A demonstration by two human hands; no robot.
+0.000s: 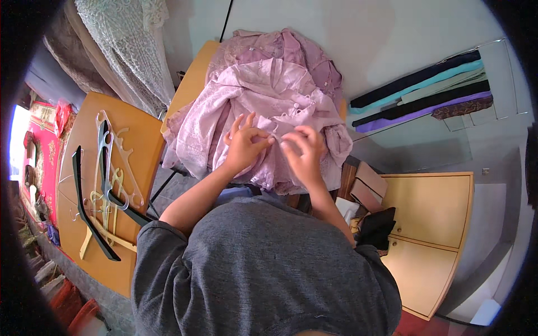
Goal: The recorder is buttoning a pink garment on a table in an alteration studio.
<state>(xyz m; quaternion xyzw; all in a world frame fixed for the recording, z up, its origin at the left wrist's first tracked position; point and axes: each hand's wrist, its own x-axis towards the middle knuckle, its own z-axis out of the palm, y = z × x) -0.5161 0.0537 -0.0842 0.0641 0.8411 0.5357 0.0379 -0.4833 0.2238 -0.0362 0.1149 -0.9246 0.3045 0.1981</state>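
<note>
A pale pink lace blouse [263, 95] lies on top of a darker mauve garment [297, 47], heaped on a wooden table [193, 73]. My left hand [244, 143] pinches the blouse's front placket between thumb and forefinger, the other fingers spread. Just to its right, my right hand [302, 151] grips the same strip of fabric with curled fingers. The two hands almost touch over the button row. Both forearms come up from my grey shirt at the bottom.
A second wooden table [134, 129] on the left carries several hangers [106, 185], black, white and cream. Lace cloth [126, 45] hangs at the upper left. A shelf with folded fabrics [423, 95] is on the right, above a wooden cabinet [434, 224].
</note>
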